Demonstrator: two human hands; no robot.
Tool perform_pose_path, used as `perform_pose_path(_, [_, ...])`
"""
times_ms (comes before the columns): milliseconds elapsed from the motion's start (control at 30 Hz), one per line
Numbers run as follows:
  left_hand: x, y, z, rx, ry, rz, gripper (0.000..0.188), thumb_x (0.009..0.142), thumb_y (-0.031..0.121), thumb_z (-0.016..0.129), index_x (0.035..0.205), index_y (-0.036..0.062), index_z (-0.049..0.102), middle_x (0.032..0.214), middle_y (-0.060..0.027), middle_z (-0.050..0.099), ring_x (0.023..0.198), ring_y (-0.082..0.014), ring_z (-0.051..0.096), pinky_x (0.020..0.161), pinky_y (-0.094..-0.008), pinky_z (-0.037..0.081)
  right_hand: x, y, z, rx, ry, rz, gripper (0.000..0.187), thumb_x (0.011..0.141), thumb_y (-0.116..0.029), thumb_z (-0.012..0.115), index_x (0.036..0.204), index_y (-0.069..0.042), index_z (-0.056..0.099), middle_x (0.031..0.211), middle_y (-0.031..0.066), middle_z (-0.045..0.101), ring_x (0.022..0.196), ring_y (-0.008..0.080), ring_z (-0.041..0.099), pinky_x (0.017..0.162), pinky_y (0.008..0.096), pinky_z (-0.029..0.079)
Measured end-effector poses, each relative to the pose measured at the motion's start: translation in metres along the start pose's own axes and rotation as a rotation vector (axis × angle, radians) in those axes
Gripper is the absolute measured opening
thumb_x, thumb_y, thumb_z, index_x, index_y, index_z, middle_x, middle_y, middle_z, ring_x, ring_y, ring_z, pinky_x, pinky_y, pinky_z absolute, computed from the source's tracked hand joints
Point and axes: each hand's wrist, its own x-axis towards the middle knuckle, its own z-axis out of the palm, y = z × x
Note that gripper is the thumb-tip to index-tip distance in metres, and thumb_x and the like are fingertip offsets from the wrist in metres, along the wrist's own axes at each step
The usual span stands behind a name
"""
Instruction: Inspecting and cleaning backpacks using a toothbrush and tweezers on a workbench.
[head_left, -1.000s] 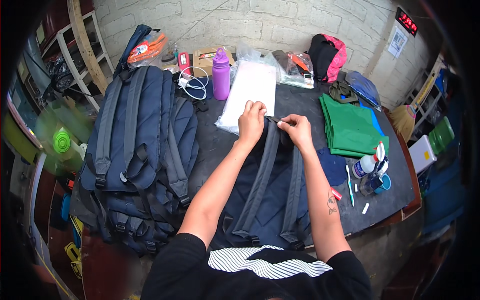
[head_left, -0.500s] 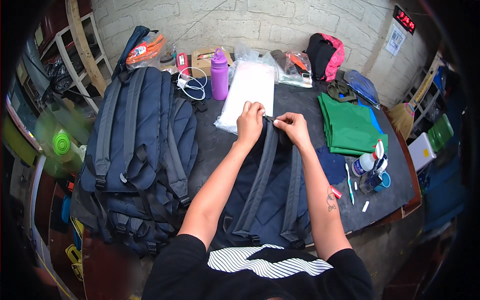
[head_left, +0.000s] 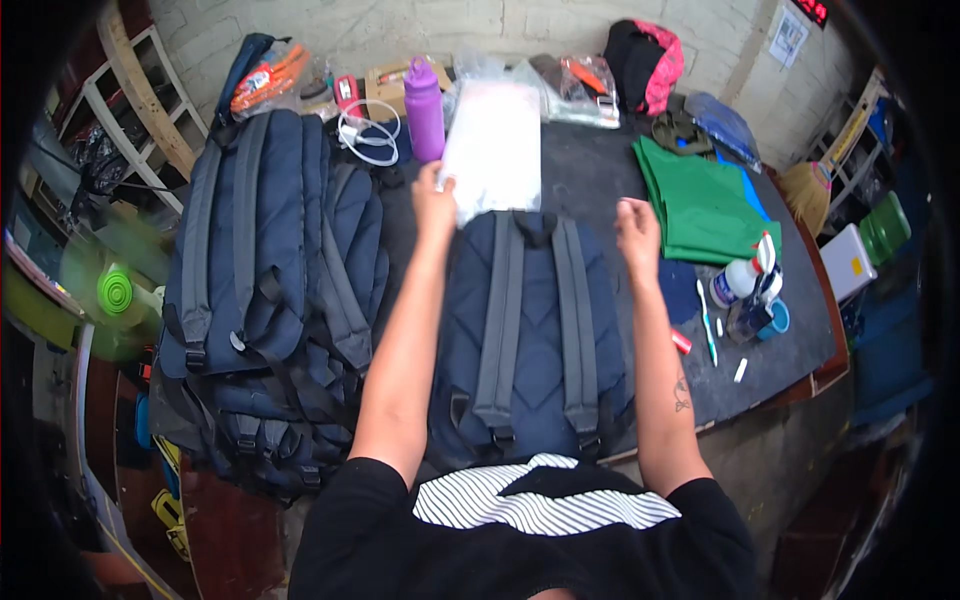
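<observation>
A dark blue backpack [head_left: 540,330] lies in front of me with its two grey shoulder straps and black top loop facing up. My left hand [head_left: 434,203] is beyond its upper left side, at the left edge of a white stack in clear plastic [head_left: 495,150]; its fingers are loosely bent and apart, and whether they touch the plastic is unclear. My right hand [head_left: 638,237] hovers off the backpack's upper right side, near a folded green sheet [head_left: 700,205]. Its fingers are half curled, with nothing seen in them.
More dark blue backpacks [head_left: 270,230] are piled at the left. Behind stand a purple bottle [head_left: 424,115] and a coiled white cable [head_left: 370,135]. At the right are a spray bottle [head_left: 738,280], a blue cup [head_left: 776,318] and a toothbrush [head_left: 707,320]. A pink-and-black bag [head_left: 645,65] sits by the wall.
Both hands have let go of the backpack's top and moved apart, left and right. The backpack now lies flatter, its top edge and loop in plain sight. The view has shifted slightly.
</observation>
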Motion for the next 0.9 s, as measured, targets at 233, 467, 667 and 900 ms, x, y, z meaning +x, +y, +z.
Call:
perform_pose_path(233, [-0.068, -0.006, -0.068, -0.331, -0.170, -0.545, 0.022, 0.089, 0.010, 0.052, 0.108, 0.0065, 0.064, 0.092, -0.0030, 0.064, 0.079, -0.0094, 0.058, 0.068, -0.0221, 0.044, -0.080, 0.086, -0.137, -0.581, 0.184, 0.218, 0.033, 0.089, -0.023, 0.058, 0.114, -0.003, 0.054, 0.106, 0.0211, 0.061, 0.099, 0.0339, 0.059, 0.086, 0.0391, 0.044])
perform_pose_path(467, [-0.132, -0.006, -0.076, -0.142, -0.394, -0.700, 0.029, 0.090, 0.012, 0.052, 0.117, 0.0021, 0.055, 0.102, -0.0089, 0.060, 0.090, -0.0170, 0.059, 0.070, -0.0304, 0.053, -0.146, 0.083, -0.172, -0.913, 0.201, 0.035, 0.029, 0.088, -0.017, 0.058, 0.113, -0.002, 0.055, 0.105, 0.0188, 0.061, 0.100, 0.0371, 0.055, 0.086, 0.0426, 0.042])
perform_pose_path(667, [-0.149, 0.010, -0.070, -0.372, -0.640, -0.764, 0.041, 0.087, 0.019, 0.064, 0.121, -0.0015, 0.053, 0.106, -0.0113, 0.063, 0.089, -0.0166, 0.061, 0.079, -0.0292, 0.050, -0.163, 0.083, -0.169, -1.053, 0.200, -0.025, 0.034, 0.084, -0.015, 0.063, 0.115, -0.006, 0.055, 0.104, 0.0132, 0.056, 0.098, 0.0334, 0.052, 0.085, 0.0436, 0.040])
perform_pose_path(900, [-0.165, 0.003, -0.042, -0.981, -0.550, -0.501, 0.038, 0.087, 0.008, 0.063, 0.123, 0.0008, 0.054, 0.117, -0.0071, 0.061, 0.107, -0.0177, 0.057, 0.096, -0.0305, 0.041, -0.161, 0.080, -0.171, -1.053, 0.215, 0.014, 0.034, 0.083, -0.016, 0.064, 0.114, -0.007, 0.055, 0.103, 0.0133, 0.056, 0.099, 0.0337, 0.051, 0.086, 0.0436, 0.040])
